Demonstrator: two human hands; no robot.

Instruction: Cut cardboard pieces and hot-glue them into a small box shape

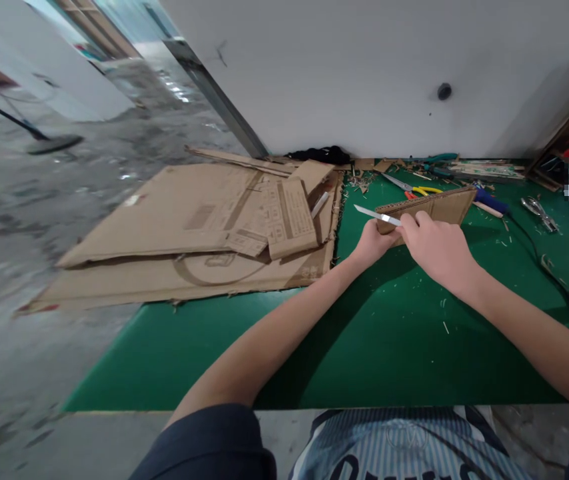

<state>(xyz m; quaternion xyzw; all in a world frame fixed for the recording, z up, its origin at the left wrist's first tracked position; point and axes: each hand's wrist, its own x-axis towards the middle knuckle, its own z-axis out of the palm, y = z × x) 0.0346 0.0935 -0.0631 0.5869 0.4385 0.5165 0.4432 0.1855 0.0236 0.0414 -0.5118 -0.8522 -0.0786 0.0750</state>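
My left hand pinches the near left end of a small piece of cardboard, which stands tilted above the green table. In my right hand is a slim craft knife, its blade pointing left across the cardboard's left end. The right fingers are wrapped around the knife's handle, and they hide most of it. Whether the blade touches the cardboard I cannot tell. Behind the piece lie scissors and pliers with yellow and red handles.
Flattened cardboard sheets cover the left of the green table and overhang its edge. A blue-handled tool with a cord and a metal tool lie on the right. Scraps gather along the white wall.
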